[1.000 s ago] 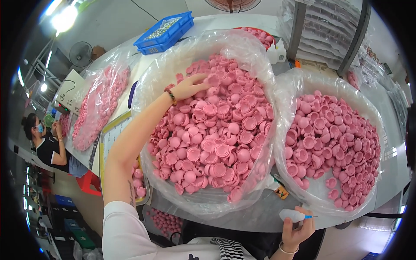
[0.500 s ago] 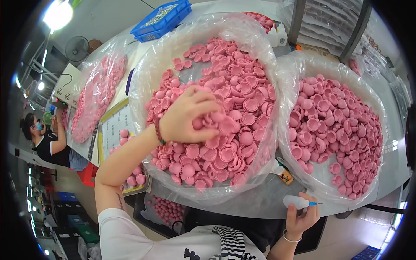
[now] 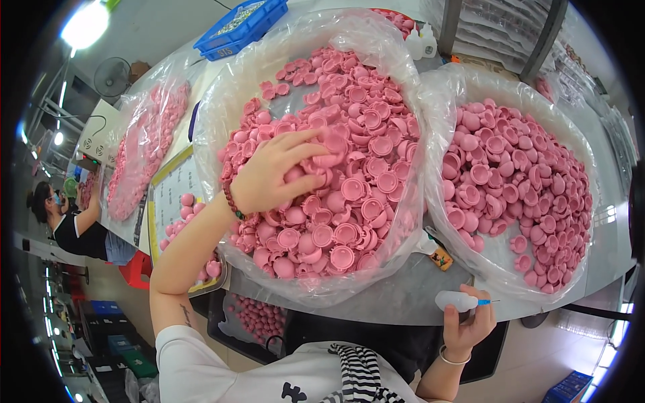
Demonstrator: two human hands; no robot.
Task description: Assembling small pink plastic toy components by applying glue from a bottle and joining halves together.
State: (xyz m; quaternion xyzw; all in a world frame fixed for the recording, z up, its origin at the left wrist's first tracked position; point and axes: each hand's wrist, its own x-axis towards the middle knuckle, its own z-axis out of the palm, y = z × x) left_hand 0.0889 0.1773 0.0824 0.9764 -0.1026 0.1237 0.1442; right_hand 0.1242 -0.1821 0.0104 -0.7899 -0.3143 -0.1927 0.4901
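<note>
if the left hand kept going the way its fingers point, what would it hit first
The left hand points rightward, fingers already on the pink cup-shaped pieces in the middle clear plastic bag. It would likely push into more of those pieces first, then the bag's right wall, though depth is unclear.

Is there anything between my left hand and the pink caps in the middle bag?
Nothing visible. The left hand already rests on the pink caps inside the open clear bag, fingers curled over several. The bag's mouth is wide open.
</note>
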